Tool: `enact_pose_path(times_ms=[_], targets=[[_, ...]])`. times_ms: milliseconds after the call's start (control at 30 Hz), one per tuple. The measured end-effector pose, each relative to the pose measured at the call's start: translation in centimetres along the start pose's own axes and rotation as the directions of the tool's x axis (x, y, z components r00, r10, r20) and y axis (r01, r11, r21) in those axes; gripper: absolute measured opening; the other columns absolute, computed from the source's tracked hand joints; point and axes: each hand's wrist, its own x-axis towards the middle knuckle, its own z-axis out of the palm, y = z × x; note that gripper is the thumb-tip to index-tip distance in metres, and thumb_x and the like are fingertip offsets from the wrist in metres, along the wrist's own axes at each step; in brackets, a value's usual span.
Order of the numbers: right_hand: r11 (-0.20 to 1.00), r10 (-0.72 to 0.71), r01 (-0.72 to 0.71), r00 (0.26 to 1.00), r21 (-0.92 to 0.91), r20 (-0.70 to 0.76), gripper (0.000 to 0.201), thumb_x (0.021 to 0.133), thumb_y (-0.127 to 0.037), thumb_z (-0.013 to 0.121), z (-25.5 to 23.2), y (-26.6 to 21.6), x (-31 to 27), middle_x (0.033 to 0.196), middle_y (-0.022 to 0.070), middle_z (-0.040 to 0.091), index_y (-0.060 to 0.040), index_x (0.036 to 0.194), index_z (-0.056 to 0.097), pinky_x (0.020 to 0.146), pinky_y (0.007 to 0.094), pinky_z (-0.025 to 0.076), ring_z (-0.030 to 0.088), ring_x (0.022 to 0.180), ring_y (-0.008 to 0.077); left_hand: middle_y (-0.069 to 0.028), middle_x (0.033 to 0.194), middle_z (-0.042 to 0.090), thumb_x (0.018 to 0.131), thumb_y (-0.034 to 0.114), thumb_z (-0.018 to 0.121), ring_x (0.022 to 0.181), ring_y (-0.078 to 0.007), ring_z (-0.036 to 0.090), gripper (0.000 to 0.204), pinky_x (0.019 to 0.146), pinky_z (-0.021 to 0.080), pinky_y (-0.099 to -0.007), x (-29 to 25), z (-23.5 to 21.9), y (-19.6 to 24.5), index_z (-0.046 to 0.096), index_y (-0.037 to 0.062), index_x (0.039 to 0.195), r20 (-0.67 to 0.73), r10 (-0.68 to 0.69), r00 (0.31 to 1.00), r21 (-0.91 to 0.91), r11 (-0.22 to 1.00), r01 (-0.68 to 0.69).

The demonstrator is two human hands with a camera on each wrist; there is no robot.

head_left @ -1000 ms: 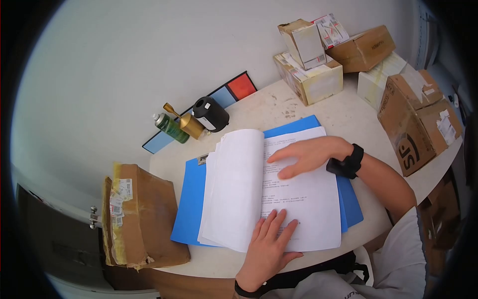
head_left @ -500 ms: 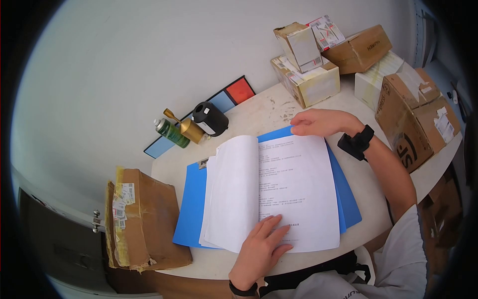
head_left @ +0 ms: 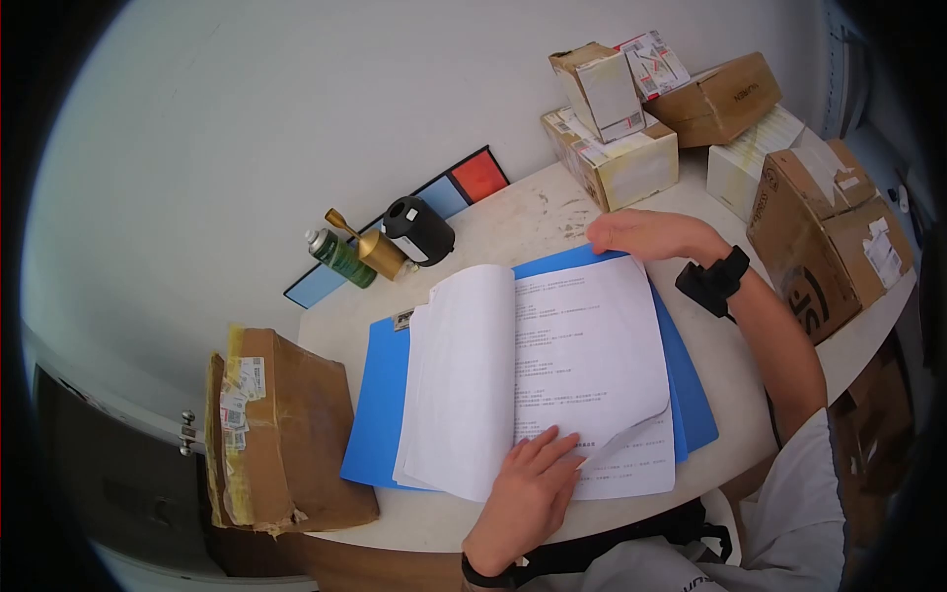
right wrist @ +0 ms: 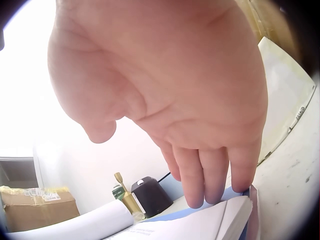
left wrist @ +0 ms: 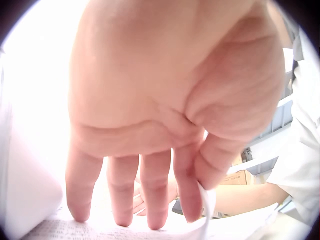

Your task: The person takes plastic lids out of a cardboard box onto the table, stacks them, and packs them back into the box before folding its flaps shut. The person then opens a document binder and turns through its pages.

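Printed sheets [head_left: 582,335] lie on a blue folder [head_left: 373,395], the turned-over pages [head_left: 464,375] bulging to the left. At the sheets' lower edge, the left hand [head_left: 523,503] pinches the lifted page; the left wrist view shows the paper edge [left wrist: 207,205] between the thumb and index finger of that hand [left wrist: 175,90], other fingertips on the print. The right hand [head_left: 656,235] rests at the top edge of sheets and folder. In the right wrist view, fairly straight fingers of this hand [right wrist: 165,85] touch the stack's edge [right wrist: 232,215], thumb apart.
A worn carton [head_left: 311,434] stands at the left. Behind the folder are a green can [head_left: 340,259], a gold object [head_left: 380,254] and a black container [head_left: 419,230]. Several boxes [head_left: 631,163] are piled at the back right, with a large carton [head_left: 824,237] beside them.
The right hand has moved from the middle of the page up to its top edge. The page's lower right corner has lifted and curled, and the left hand's fingers have drawn together on it.
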Motion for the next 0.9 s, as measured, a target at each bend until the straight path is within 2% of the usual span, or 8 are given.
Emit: enact_pose_path(times_ms=[300, 367, 433, 600, 700, 800, 867, 900], targets=[[0.977, 0.182, -0.172, 0.981, 0.126, -0.071, 0.082, 0.11, -0.067, 0.034, -0.5, -1.3, -0.7, 0.141, 0.0184, 0.064, 0.0016, 0.151, 0.05, 0.117, 0.0356, 0.04, 0.057, 0.132, 0.0241, -0.0081, 0.09, 0.077, 0.096, 0.02, 0.077, 0.089, -0.024, 0.071, 0.021, 0.092, 0.052, -0.0402, 0.0, -0.4, -0.2, 0.076, -0.0006, 0.095, -0.285, -0.099, 0.953, -0.08, 0.994, 0.079], [0.957, 0.157, -0.149, 0.988, 0.25, -0.011, 0.085, 0.109, -0.07, 0.029, -0.8, -2.0, -1.2, 0.144, 0.0201, 0.062, -0.0002, 0.153, 0.048, 0.118, 0.0373, 0.039, 0.057, 0.133, 0.0258, -0.0173, 0.09, 0.074, 0.103, 0.025, 0.071, 0.086, -0.0308, 0.071, 0.027, 0.08, 0.054, -0.0395, -1.9, 0.1, -1.3, 0.071, -0.0011, 0.099, -0.29, -0.437, 0.851, -0.476, 0.838, 0.268], [0.95, 0.155, -0.146, 0.988, 0.275, -0.011, 0.084, 0.109, -0.07, 0.027, -0.9, -1.4, -1.4, 0.143, 0.0198, 0.062, -0.0013, 0.154, 0.048, 0.119, 0.0378, 0.039, 0.057, 0.132, 0.0254, -0.0173, 0.086, 0.071, 0.108, 0.031, 0.064, 0.076, -0.0266, 0.065, 0.038, 0.067, 0.05, -0.0347, -2.9, -0.4, -2.2, 0.068, -0.0063, 0.101, -0.494, -0.532, 0.688, -0.543, 0.807, 0.233], [0.999, 0.027, -0.026, 0.999, -0.024, 0.047, 0.076, 0.112, -0.06, 0.038, -0.6, -0.5, -0.8, 0.143, 0.0197, 0.062, 0.0029, 0.152, 0.046, 0.115, 0.0366, 0.041, 0.057, 0.132, 0.0258, -0.0166, 0.109, 0.063, 0.088, 0.0, 0.068, 0.097, -0.0311, 0.062, 0.017, 0.091, 0.05, -0.0422, -7.9, -3.7, -7.3, 0.066, -0.0054, 0.104, -0.832, -0.378, 0.405, 0.009, 0.721, 0.692], [0.994, 0.012, -0.012, 1.0, -0.11, 0.001, 0.076, 0.107, -0.065, 0.045, 0.5, -1.9, -1.5, 0.136, 0.0243, 0.066, 0.002, 0.139, 0.062, 0.109, 0.0396, 0.047, 0.062, 0.128, 0.033, -0.0175, 0.109, 0.063, 0.088, -0.003, 0.067, 0.102, -0.032, 0.063, 0.016, 0.095, 0.05, -0.0433, -8.9, -4.0, -7.1, 0.066, -0.0028, 0.104, -0.911, -0.341, 0.231, -0.1, 0.727, 0.68], [0.958, 0.095, -0.088, 0.995, -0.272, 0.011, 0.078, 0.105, -0.059, 0.057, 0.4, -4.8, -2.9, 0.137, 0.0191, 0.066, 0.0013, 0.152, 0.047, 0.103, 0.0368, 0.051, 0.064, 0.122, 0.0265, -0.0203, 0.124, 0.061, 0.088, -0.002, 0.068, 0.111, -0.0313, 0.063, 0.019, 0.096, 0.049, -0.0445, -8.9, -4.0, -5.7, 0.066, -0.0013, 0.107, -0.805, -0.455, 0.381, -0.245, 0.84, 0.485], [0.984, 0.124, -0.12, 0.992, -0.13, 0.02, 0.082, 0.1, -0.062, 0.062, 0.3, -5.6, -3.5, 0.135, 0.0205, 0.067, 0.0029, 0.149, 0.051, 0.098, 0.0365, 0.055, 0.069, 0.115, 0.0282, -0.0185, 0.12, 0.068, 0.088, -0.001, 0.071, 0.1, -0.0231, 0.067, 0.021, 0.092, 0.051, -0.0342, -7.5, -4.1, -2.9, 0.066, 0.0, 0.108, -0.442, -0.358, 0.822, -0.306, 0.922, 0.237], [0.988, 0.153, -0.154, 0.988, 0.027, 0.03, 0.086, 0.096, -0.066, 0.066, 0.2, -5.7, -3.7, 0.132, 0.0219, 0.069, 0.0045, 0.145, 0.055, 0.093, 0.0363, 0.06, 0.074, 0.109, 0.03, -0.0198, 0.128, 0.066, 0.088, 0.004, 0.075, 0.108, -0.0251, 0.066, 0.027, 0.096, 0.051, -0.0368, -7.4, -4.1, -2.2, 0.067, 0.0019, 0.114, -0.214, -0.3, 0.93, -0.412, 0.891, 0.193]])
